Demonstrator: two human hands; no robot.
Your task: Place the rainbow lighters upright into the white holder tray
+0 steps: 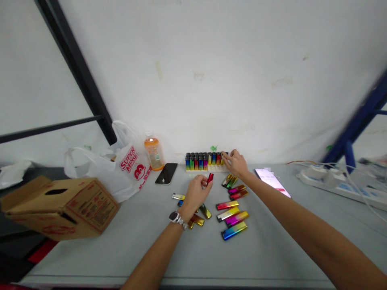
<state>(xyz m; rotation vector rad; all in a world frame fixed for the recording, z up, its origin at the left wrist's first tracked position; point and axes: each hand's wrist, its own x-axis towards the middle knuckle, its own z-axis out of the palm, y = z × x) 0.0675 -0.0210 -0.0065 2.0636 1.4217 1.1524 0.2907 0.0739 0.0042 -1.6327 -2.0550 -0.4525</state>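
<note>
My left hand [197, 192], with a watch on its wrist, pinches a red lighter [210, 177] above the table. Up at the wall, my right hand [236, 163] has its fingers closed around a lighter [223, 158] at the right end of a pale tray [215, 168]; the fingers partly hide it. Upright multicoloured lighters [196, 161] stand packed in rows in the tray's left part, with fewer on the right. Several loose lighters [232, 231] lie right of centre. Others [197, 220] lie beneath and beside my left hand, partly hidden by it.
A cardboard box [87, 207], a white plastic bag [121, 177], an orange bottle [155, 152] and a dark phone [166, 174] are on the left. To the right are a lit phone [273, 182] and a power strip with cables [341, 183]. A wall closes off the back.
</note>
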